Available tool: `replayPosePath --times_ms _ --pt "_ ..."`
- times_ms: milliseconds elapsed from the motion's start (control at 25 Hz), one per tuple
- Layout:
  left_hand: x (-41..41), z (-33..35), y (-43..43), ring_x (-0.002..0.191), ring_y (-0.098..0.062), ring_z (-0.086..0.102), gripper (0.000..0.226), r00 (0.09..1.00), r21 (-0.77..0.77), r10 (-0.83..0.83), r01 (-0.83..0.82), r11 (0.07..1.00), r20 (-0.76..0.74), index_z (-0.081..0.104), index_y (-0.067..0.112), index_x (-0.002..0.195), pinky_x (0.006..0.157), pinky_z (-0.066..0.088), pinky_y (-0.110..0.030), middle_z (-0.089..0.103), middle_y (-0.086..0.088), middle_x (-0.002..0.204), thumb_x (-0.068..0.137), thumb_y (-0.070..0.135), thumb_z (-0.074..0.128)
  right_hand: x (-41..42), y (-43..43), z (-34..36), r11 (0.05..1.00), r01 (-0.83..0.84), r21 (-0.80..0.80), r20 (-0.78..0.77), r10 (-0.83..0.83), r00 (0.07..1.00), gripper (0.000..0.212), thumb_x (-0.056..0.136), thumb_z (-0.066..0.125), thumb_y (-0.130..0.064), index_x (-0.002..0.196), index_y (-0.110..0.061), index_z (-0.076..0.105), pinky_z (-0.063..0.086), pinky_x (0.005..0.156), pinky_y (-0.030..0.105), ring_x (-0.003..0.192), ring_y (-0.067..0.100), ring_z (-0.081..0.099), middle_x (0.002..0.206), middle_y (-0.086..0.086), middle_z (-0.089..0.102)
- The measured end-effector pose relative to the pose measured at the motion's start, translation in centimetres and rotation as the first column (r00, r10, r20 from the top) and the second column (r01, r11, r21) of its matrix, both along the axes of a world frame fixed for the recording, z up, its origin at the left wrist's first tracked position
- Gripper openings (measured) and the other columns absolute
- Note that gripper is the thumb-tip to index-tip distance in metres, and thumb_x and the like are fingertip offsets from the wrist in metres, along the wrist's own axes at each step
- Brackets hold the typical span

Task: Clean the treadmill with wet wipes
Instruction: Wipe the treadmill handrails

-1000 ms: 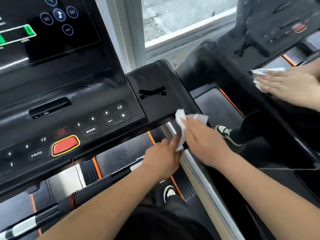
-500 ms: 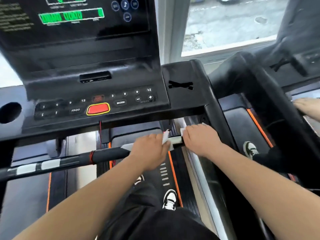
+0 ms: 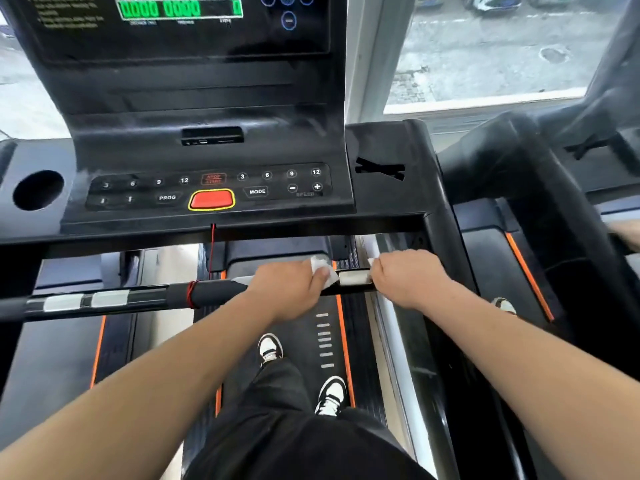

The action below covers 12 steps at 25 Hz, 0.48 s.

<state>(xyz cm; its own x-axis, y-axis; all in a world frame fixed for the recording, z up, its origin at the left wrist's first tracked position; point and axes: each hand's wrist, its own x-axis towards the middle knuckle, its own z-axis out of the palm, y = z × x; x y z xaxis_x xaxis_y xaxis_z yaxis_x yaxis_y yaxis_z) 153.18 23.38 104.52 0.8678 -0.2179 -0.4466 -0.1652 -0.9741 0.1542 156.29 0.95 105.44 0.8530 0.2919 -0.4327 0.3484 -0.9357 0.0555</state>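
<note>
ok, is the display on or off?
On: the display shows lit green digits.

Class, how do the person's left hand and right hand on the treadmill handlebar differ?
The left hand grips nearer the middle of the handlebar; the right hand grips its end. Much wet wipe shows at the left hand; only a white corner at the right hand. Both curl over the bar.

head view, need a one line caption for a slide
A person's left hand and right hand grip the treadmill handlebar below the console, white wet wipe showing at each
</note>
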Motion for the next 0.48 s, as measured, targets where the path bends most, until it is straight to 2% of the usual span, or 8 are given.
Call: replayPosePath --times_ms 160,200,280,360,480 --pt "0.6 -0.5 -4.2 0.107 -0.033 0.065 0.045 0.998 -0.085 -0.028 0.033 0.996 0.058 0.057 0.017 0.108 0.085 0.048 -0.041 0.07 -0.006 0.115 0.109 0.047 0.023 -0.8 2.8 -1.1 0.989 0.004 0.149 -0.011 -0.003 1.0 0.031 0.104 0.026 -0.029 0.094 -0.018 0.053 0.036 0.075 0.037 0.091 0.028 0.06 0.101 0.002 0.067" --pt "0.8 -0.6 -4.4 0.108 -0.032 0.065 0.043 0.997 -0.113 -0.044 0.051 0.992 0.067 0.056 0.018 0.111 0.085 0.049 -0.041 0.07 -0.005 0.116 0.109 0.046 0.024 -0.7 2.6 -1.0 0.982 0.025 0.187 -0.021 -0.022 1.0 0.03 0.105 0.026 -0.03 0.094 -0.019 0.051 0.035 0.076 0.037 0.089 0.026 0.058 0.098 0.001 0.065" --pt "0.7 -0.7 -3.5 0.108 -0.03 0.064 0.045 0.995 -0.142 -0.084 0.092 0.986 0.061 0.055 0.019 0.114 0.085 0.049 -0.041 0.068 -0.003 0.117 0.109 0.049 0.023 -0.8 1.6 -1.0 0.97 -0.047 0.237 0.066 0.032 0.997 0.032 0.106 0.025 -0.033 0.092 -0.019 0.051 0.038 0.075 0.037 0.085 0.023 0.057 0.093 -0.003 0.061" --pt "0.1 -0.6 -1.4 0.105 -0.03 0.065 0.051 0.995 -0.101 -0.089 0.094 0.99 0.051 0.055 0.019 0.116 0.085 0.05 -0.042 0.068 -0.003 0.115 0.107 0.055 0.02 -1.3 -0.1 -0.7 0.98 -0.081 0.181 0.119 0.06 0.991 0.038 0.105 0.023 -0.035 0.091 -0.02 0.054 0.045 0.075 0.039 0.083 0.025 0.06 0.09 -0.004 0.063" --pt "0.0 -0.1 1.4 0.098 -0.031 0.065 0.059 1.0 0.029 0.026 -0.026 0.999 -0.004 0.058 0.018 0.101 0.085 0.051 -0.042 0.07 -0.008 0.107 0.107 0.057 0.014 -0.5 -1.1 0.3 0.995 0.058 0.078 0.012 -0.06 0.998 0.032 0.103 0.026 -0.028 0.088 -0.018 0.052 0.047 0.071 0.038 0.079 0.027 0.057 0.091 -0.001 0.064"
